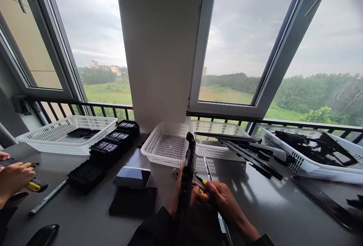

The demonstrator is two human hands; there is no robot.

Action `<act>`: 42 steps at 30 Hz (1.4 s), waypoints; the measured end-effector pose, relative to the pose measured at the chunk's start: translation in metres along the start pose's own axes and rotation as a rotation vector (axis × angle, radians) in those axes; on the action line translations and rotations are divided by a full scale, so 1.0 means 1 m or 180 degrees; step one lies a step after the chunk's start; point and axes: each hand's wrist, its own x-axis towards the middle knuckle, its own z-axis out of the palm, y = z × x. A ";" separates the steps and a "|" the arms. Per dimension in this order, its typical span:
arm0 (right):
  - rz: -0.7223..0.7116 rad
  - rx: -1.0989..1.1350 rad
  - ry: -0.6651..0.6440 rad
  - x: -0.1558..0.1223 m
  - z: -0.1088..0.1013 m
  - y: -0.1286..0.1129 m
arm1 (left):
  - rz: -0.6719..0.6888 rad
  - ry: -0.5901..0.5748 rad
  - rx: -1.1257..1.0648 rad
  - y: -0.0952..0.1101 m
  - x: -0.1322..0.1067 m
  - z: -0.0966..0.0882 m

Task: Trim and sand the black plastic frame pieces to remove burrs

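Note:
A long, narrow black plastic part (186,178) stands nearly upright in front of me, and my left hand (179,193) is closed round its lower half. The part hides much of that hand, though the thumb shows on its right side. My right hand (222,196) pinches a slim tool with a yellow section (203,182), its thin tip pointing at the part's right edge. An orange-yellow handle (203,196) shows between my two hands; I cannot tell which hand it rests in. Beneath them a metal strip (208,168) lies on the grey table.
White baskets (166,161) line the window side; the right one (312,168) holds black parts. Long black strips (241,149) lean over a basket. Stacked black grid pieces (85,174), a phone (132,177) and a black flat object (133,201) lie left. At far left are another person's hands (14,179).

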 end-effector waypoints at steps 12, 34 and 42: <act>0.0020 0.0161 -0.0073 -0.003 0.001 -0.005 | 0.0452 -0.0411 0.0368 -0.011 0.013 -0.007; 0.0279 0.0275 0.0319 0.005 0.006 -0.002 | -0.0001 -0.0337 -0.0090 0.002 0.018 -0.019; 0.0290 0.0901 0.0373 0.004 0.009 -0.009 | 0.0233 -0.0457 0.0211 0.004 0.017 -0.017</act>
